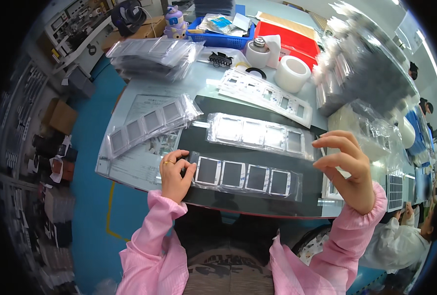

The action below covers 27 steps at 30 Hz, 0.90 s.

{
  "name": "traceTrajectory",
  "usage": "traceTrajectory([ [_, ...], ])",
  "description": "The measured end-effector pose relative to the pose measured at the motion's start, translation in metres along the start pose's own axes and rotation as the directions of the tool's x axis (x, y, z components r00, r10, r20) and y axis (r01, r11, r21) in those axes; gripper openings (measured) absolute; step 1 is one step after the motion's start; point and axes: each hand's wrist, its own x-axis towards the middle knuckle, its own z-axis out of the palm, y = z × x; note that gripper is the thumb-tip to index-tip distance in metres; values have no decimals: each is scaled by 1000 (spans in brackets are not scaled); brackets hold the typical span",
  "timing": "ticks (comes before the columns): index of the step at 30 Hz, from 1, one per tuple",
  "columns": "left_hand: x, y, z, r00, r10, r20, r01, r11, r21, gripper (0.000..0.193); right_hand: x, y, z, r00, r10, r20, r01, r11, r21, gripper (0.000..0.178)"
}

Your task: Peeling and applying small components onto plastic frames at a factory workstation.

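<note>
A clear plastic strip with several white-edged dark rectangular panels [233, 174] lies on the dark mat in front of me. My left hand [175, 173], with a ring on one finger, is at the strip's left end, fingers bent and thumb at its edge. My right hand [345, 164] is raised to the right of the strip, apart from it. Its thumb and forefinger are pinched close together; anything between them is too small to make out. Just beyond lies another clear strip with shiny rectangular panels [255, 133]. More sleeved strips [152, 121] overlap at the left.
Behind are a white panel with square cutouts [267, 93], a white roll [292, 73], a blue basket [223, 39] and a red bin [297, 45]. Stacked plastic sleeves [154, 55] stand far left. Tall piles of bagged parts [363, 64] crowd the right; a co-worker [398, 241] sits there.
</note>
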Motion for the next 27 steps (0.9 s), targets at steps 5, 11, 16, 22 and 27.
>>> traceTrajectory([
  [5,0,-2,0,997,66,-25,-64,994,93,16,-26,14,16,995,92,45,-90,996,-28,19],
  [11,-3,2,-5,998,53,43,-59,987,149,41,-55,43,48,989,133,63,-128,989,-76,17],
  [16,-2,3,-1,991,116,70,-128,972,198,29,-62,50,58,987,144,67,-135,983,-125,16],
  [22,2,7,-2,991,107,74,-119,974,192,29,-63,58,75,990,119,74,-100,970,-223,14],
  [27,0,4,2,992,97,83,-111,977,184,28,-81,67,92,981,168,98,-116,910,-399,22],
])
